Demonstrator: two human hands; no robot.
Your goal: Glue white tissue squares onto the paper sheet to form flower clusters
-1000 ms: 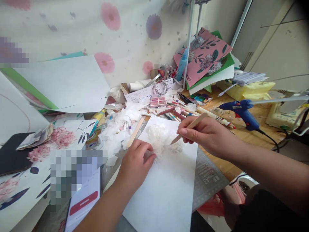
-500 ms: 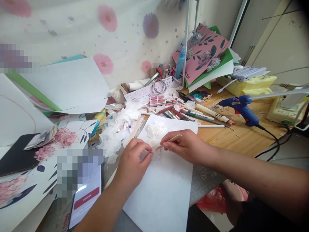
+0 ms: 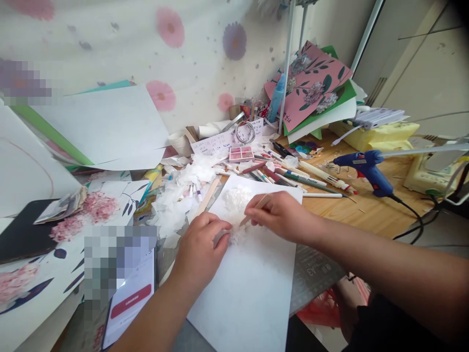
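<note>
A white sheet of paper (image 3: pixel 249 293) lies in front of me, with a ruffled white paper flower (image 3: pixel 237 199) on its upper part. My right hand (image 3: pixel 278 215) pinches a small flat wooden stick (image 3: pixel 259 205), its lower end down at the near side of the flower. On the other side, my left hand (image 3: pixel 207 239) has its thumb and forefinger brought together at the flower's lower edge. Whatever sits between those left fingertips is too small to make out. Another wooden stick (image 3: pixel 208 195) rests beyond my left hand.
Torn white tissue (image 3: pixel 190 176) is heaped behind the left hand. Several markers (image 3: pixel 289 176) and a pink palette (image 3: pixel 241 154) lie beyond the sheet. A blue glue gun (image 3: pixel 366 166) with its cord stands at the right. A phone (image 3: pixel 130 298) lies at the left on a cutting mat (image 3: pixel 311 274).
My right hand has tilted the wooden stick more upright over the flower's near edge. My left hand stays nearly in place. The whole view has shifted slightly.
</note>
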